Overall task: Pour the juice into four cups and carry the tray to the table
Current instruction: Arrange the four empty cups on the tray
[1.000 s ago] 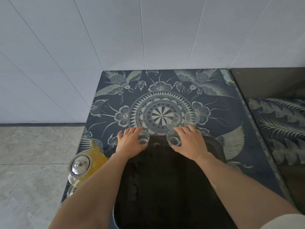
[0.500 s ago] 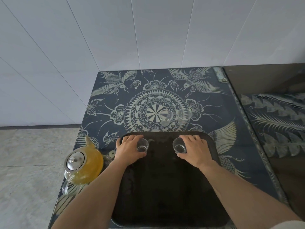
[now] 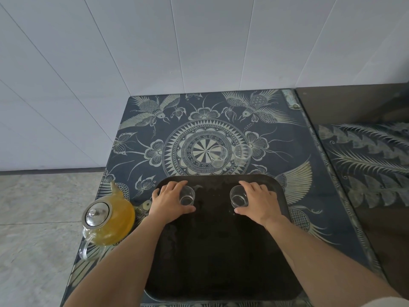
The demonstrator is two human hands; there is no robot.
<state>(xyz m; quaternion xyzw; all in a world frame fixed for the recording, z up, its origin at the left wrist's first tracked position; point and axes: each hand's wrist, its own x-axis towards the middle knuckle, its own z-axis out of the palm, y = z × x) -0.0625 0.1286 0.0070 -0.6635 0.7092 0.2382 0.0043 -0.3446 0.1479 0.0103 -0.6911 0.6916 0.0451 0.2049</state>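
Two empty cups stand at the far end of the black tray (image 3: 221, 262), the left cup (image 3: 187, 196) gripped by the left hand (image 3: 169, 201), the right cup (image 3: 238, 196) by the right hand (image 3: 257, 201), fingers curled round each. Two more cups (image 3: 218, 155) wait on the patterned counter (image 3: 321, 196) just beyond the tray. The juice teapot (image 3: 108, 220) sits at the counter's left edge, so I judge that a careless elbow could knock it off. Clear glasses on a dark tray are easy to clip.

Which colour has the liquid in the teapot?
Yellow-orange, seen through the clear glass teapot in the head view.
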